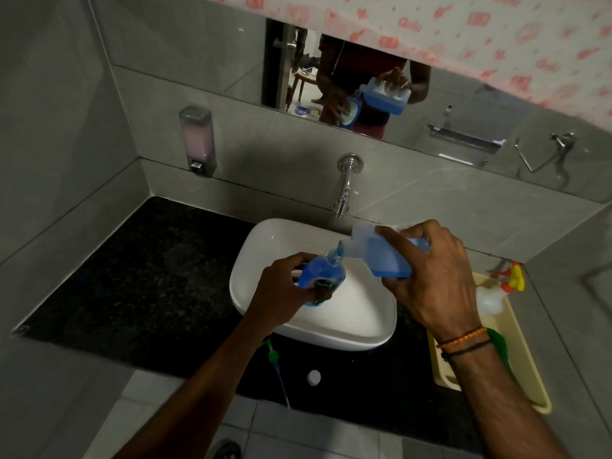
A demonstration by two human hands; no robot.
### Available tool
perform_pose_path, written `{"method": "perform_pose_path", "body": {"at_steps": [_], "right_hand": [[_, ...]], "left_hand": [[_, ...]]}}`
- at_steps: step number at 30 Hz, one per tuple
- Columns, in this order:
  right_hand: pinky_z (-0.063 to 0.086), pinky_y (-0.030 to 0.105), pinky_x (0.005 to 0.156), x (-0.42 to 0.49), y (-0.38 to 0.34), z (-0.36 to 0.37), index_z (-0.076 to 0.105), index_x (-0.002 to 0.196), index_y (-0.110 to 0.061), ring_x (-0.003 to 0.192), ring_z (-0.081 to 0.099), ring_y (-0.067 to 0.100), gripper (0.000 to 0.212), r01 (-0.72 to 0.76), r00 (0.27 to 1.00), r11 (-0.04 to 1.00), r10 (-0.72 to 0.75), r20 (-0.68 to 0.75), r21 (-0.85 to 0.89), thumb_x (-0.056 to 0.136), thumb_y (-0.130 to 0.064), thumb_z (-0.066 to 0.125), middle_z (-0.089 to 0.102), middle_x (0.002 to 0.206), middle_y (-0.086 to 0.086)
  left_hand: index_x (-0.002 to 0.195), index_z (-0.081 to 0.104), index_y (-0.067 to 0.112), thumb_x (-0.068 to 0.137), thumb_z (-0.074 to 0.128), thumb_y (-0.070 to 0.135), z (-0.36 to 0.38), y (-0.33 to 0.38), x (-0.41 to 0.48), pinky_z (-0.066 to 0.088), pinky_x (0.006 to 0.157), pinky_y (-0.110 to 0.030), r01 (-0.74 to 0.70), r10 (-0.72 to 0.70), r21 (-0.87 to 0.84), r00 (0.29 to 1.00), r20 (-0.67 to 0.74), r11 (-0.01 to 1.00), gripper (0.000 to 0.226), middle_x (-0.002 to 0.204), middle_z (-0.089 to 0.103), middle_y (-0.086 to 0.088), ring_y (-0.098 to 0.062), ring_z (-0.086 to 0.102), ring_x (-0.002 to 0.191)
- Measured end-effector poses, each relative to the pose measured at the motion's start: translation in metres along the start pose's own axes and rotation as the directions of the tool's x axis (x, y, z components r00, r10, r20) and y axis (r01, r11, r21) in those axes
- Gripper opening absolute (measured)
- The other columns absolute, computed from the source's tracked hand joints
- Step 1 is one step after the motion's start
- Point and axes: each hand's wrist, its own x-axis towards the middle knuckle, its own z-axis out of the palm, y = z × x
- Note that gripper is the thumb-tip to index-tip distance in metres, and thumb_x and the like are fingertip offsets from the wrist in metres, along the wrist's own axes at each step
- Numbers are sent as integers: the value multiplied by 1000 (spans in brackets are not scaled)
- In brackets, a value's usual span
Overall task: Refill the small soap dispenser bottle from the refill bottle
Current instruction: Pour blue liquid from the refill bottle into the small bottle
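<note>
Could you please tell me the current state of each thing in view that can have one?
small dispenser bottle: pump off, gripped by the left hand, holding blue soap.
refill bottle: uncapped, tipped by the right hand, spout at the small bottle's mouth.
green pump: removed, lying on the counter.
white cap: off, lying on the counter.
tap: no water visibly running.
wall dispenser: holds pink liquid.
</note>
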Motion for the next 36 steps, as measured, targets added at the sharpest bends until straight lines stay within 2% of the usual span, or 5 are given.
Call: {"method": "perform_pose_path", "body": {"at_steps": [7, 19, 23, 28, 36], "right_hand": [[43, 43, 78, 1, 0, 1, 56, 137, -26, 97, 48, 30, 81, 2, 1000, 1000, -2, -4, 1, 64, -35, 88, 49, 108, 8], [41, 40, 78, 0, 0, 0, 56, 139, -28, 98, 48, 28, 81, -10, 1000, 1000, 10, 21, -2, 64, -35, 87, 49, 109, 5], [42, 41, 78, 0, 0, -1, 56, 139, -27, 98, 49, 30, 81, -18, 999, 1000, 18, 29, -1, 64, -35, 87, 50, 109, 7], [44, 43, 80, 0, -2, -3, 57, 139, -26, 99, 51, 32, 83, -23, 999, 1000, 23, 43, -6, 63, -37, 89, 53, 110, 10], [46, 45, 81, 0, -5, -4, 56, 139, -25, 100, 51, 33, 86, -31, 998, 999, 32, 50, -23, 61, -38, 91, 53, 111, 12]], "left_hand": [[118, 66, 26, 70, 90, 34, 0, -4, 2, 53, 77, -10, 7, -7, 6, 1000, -7, 1000, 55, 105, 73, 15, 4, 65, 98], [116, 65, 30, 67, 91, 35, 0, -3, 1, 53, 76, -9, 41, -41, 16, 999, -5, 999, 55, 104, 72, 17, 0, 67, 97], [111, 63, 36, 68, 91, 34, 0, 1, -1, 51, 74, -6, 41, -41, 7, 999, 1, 999, 51, 99, 69, 24, 9, 64, 97], [120, 67, 22, 67, 91, 32, 0, 0, -1, 55, 82, -13, 26, -26, 4, 1000, -11, 1000, 59, 108, 73, 11, -1, 66, 101], [121, 66, 22, 67, 91, 32, 0, -2, -1, 56, 83, -15, 25, -25, 8, 1000, -8, 1000, 60, 107, 73, 11, -2, 66, 100]]}}
